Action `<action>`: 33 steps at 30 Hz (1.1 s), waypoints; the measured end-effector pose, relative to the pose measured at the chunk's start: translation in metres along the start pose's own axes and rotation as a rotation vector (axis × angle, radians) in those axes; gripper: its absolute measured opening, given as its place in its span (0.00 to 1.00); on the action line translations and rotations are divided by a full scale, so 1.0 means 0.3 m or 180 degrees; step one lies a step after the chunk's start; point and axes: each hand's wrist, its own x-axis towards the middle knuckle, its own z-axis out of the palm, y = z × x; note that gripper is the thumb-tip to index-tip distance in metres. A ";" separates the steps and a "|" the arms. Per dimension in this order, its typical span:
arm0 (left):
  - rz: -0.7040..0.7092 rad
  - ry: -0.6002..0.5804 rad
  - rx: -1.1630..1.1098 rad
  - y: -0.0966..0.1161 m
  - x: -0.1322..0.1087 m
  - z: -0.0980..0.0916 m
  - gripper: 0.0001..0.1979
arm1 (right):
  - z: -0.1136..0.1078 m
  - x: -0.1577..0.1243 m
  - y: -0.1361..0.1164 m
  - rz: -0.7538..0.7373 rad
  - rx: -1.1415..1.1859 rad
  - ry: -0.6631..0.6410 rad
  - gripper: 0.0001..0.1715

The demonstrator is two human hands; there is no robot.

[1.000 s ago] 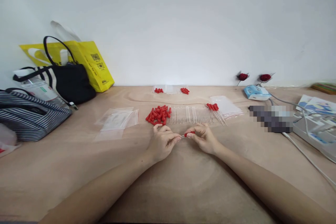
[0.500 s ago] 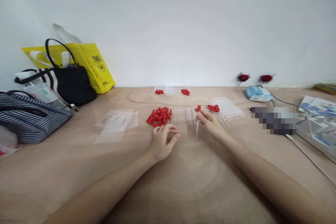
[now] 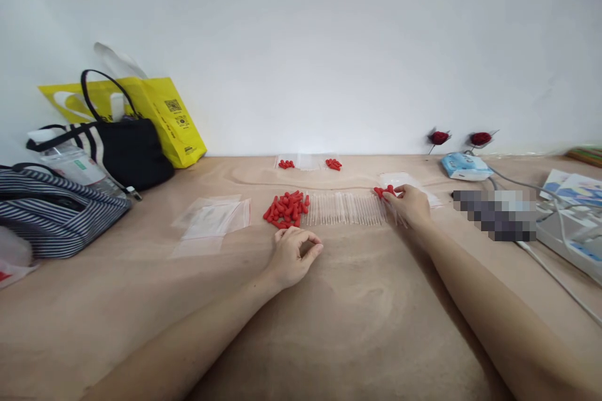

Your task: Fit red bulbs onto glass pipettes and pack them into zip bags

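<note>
My right hand (image 3: 408, 205) pinches a glass dropper with a red rubber bulb, over the right end of a row of glass tubes (image 3: 345, 208). Its fingers partly hide the dropper and the tubes beneath. Just beside the fingertips lie a few red bulbs (image 3: 379, 192) fitted on tubes. My left hand (image 3: 295, 257) rests on the table, thumb and index finger curled into a ring, tips about touching, with nothing visible between them. Right beyond it sits a heap of loose red rubber bulbs (image 3: 285, 209), touching the left end of the row.
Clear zip bags (image 3: 214, 219) lie to the left, and another bag (image 3: 416, 183) is behind my right hand. Bags with red bulbs (image 3: 333, 165) lie near the wall. Cloth bags (image 3: 126, 150) stand left. A wipes pack (image 3: 465, 166), a power strip (image 3: 569, 241) and cables are at right.
My right hand has moved right with the dropper, from above the row to its right end beside the fitted droppers. The left hand has stayed nearly still.
</note>
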 end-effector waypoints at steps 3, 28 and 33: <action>-0.0008 -0.0026 -0.0014 -0.002 -0.001 -0.001 0.05 | -0.011 -0.008 -0.005 -0.0118 -0.0042 0.0129 0.24; -0.0097 -0.0162 0.0044 0.007 0.003 -0.002 0.05 | -0.048 -0.114 -0.088 -0.0014 -0.0864 -0.0821 0.15; -0.0096 -0.0152 0.0056 0.009 0.001 -0.002 0.05 | -0.049 -0.099 -0.084 0.0104 -0.0811 -0.0956 0.16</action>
